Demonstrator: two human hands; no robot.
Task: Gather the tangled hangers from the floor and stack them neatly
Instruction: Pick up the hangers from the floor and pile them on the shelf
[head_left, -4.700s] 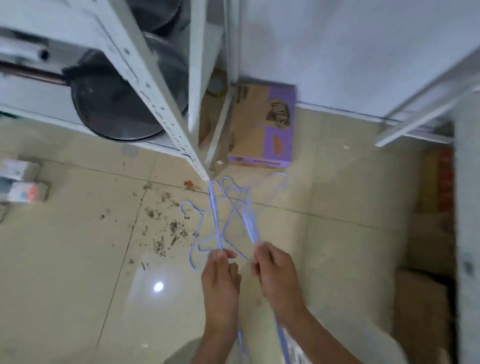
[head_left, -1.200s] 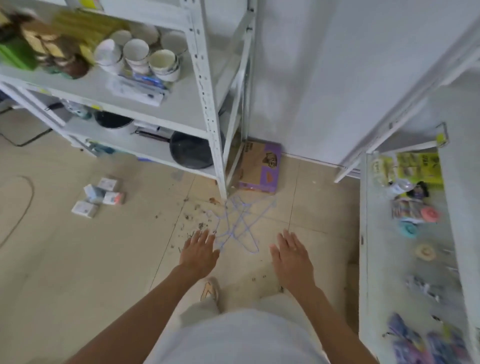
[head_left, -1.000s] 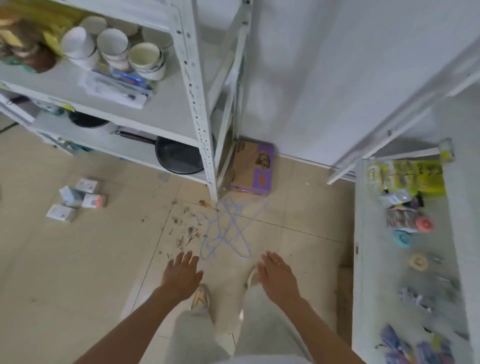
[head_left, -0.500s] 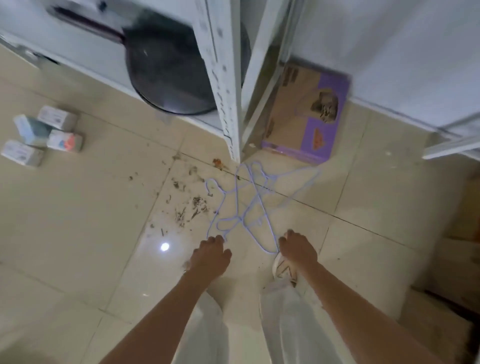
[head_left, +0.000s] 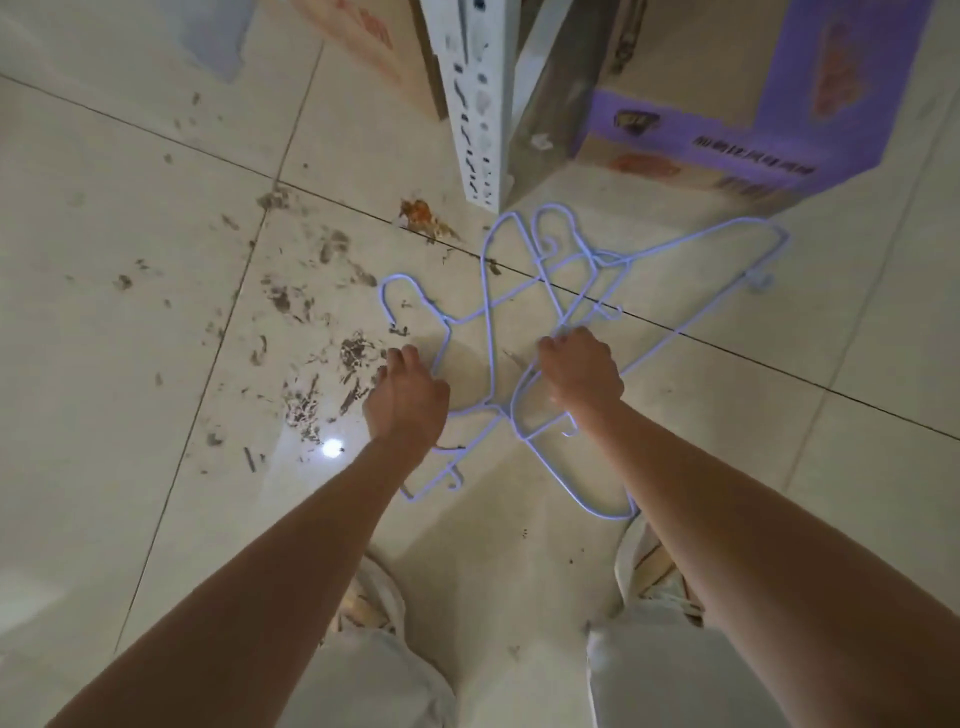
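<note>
Lilac hangers (head_left: 566, 291) under both hands

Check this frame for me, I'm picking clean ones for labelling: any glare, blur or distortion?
Head view: a bright lamp reflection glares on the floor tile; wide-angle bending at the edges; the hangers and cardboard box look slightly soft; soft shadows under both hands.
</note>
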